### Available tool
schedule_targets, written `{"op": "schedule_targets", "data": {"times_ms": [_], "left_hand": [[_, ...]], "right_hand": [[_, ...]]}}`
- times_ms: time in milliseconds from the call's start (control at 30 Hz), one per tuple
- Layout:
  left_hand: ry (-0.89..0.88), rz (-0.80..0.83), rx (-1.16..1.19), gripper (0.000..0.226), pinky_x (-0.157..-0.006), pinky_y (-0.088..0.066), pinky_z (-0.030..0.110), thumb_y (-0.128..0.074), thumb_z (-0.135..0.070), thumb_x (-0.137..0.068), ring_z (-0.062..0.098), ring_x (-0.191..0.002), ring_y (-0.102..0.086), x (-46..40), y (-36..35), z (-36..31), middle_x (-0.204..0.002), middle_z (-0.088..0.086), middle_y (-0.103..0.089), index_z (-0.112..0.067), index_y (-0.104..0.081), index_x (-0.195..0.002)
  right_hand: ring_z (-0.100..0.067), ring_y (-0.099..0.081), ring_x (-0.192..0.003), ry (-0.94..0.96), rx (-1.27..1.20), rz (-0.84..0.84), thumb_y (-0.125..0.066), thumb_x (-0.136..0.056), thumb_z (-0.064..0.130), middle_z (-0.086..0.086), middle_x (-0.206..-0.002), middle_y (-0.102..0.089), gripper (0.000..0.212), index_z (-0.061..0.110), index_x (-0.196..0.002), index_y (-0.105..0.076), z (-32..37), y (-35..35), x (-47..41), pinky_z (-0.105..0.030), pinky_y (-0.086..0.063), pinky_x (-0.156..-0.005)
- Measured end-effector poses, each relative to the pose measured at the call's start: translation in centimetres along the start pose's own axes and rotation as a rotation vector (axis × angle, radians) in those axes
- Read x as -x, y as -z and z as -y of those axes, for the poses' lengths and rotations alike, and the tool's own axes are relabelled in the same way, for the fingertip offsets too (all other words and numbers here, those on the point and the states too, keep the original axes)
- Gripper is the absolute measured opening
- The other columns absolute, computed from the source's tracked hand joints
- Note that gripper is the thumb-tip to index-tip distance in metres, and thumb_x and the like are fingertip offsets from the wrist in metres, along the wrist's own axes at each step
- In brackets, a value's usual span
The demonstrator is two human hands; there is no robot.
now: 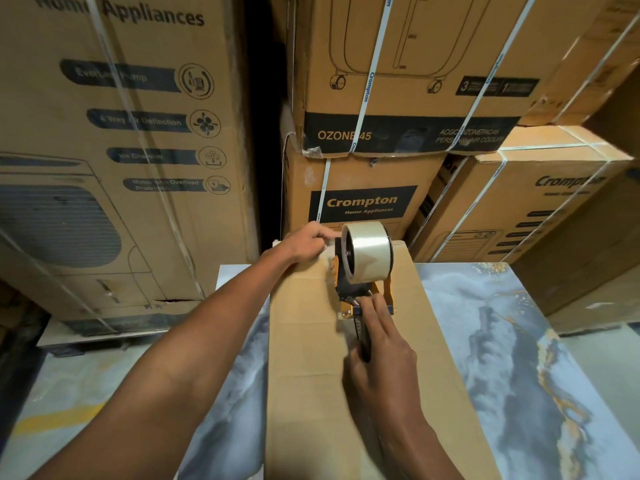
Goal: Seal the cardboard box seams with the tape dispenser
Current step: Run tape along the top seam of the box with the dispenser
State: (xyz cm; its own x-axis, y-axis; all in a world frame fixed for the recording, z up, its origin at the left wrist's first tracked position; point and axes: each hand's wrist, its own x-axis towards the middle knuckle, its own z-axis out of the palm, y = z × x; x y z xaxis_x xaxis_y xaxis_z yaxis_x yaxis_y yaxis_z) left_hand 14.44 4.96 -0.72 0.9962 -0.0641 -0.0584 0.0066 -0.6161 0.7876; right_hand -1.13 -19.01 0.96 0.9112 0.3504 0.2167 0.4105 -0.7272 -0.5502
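Plain brown cardboard box (346, 393) lies on a bench (519, 358) marbled grey-blue with gold veins. The tape dispenser (360, 289) is orange and black; its tape roll (369, 251) is pale, translucent beige.

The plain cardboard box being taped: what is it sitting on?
The cardboard box lies on a marbled blue-grey surface that shows on both sides. The box, tape dispenser and both arms hide the part underneath.
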Motion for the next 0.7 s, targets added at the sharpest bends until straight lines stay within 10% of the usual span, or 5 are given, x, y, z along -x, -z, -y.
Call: {"op": "schedule_targets", "data": {"times_ms": [233, 333, 700], "left_hand": [[-0.277, 0.02, -0.55, 0.042, -0.124, 0.006, 0.056, -0.029, -0.024, -0.101, 0.023, -0.156, 0.007, 2.5, -2.1, 1.3, -0.167, 0.002, -0.019, -0.023, -0.067, -0.121], [-0.295, 0.094, -0.547, 0.042, -0.126, 0.001, 0.052, -0.025, -0.024, -0.101, 0.02, -0.156, -0.004, 3.5, -2.4, 1.2, -0.156, 0.006, -0.044, -0.021, -0.067, -0.105], [-0.292, 0.122, -0.631, 0.06, -0.127, -0.001, 0.046, -0.015, -0.032, -0.097, 0.018, -0.156, -0.01, 3.1, -1.9, 0.9, -0.162, 0.005, -0.033, -0.02, -0.062, -0.133]], "right_hand": [[-0.02, -0.052, -0.133, -0.03, -0.046, -0.014, -0.069, -0.079, 0.005, 0.004, -0.161, -0.034, 0.077, 0.024, -0.15, -0.046, -0.1, 0.3, 0.4, -0.035, -0.049, -0.097], [-0.021, -0.054, -0.13, -0.036, -0.025, 0.002, -0.069, -0.081, 0.007, 0.006, -0.162, -0.029, 0.079, 0.026, -0.152, -0.041, 0.1, 0.3, 0.6, -0.035, -0.048, -0.099], [-0.013, -0.046, -0.138, -0.037, -0.086, -0.03, -0.069, -0.075, 0.004, 0.008, -0.158, -0.038, 0.077, 0.023, -0.147, -0.051, 0.2, 0.7, 0.3, -0.019, -0.034, -0.104]]}}
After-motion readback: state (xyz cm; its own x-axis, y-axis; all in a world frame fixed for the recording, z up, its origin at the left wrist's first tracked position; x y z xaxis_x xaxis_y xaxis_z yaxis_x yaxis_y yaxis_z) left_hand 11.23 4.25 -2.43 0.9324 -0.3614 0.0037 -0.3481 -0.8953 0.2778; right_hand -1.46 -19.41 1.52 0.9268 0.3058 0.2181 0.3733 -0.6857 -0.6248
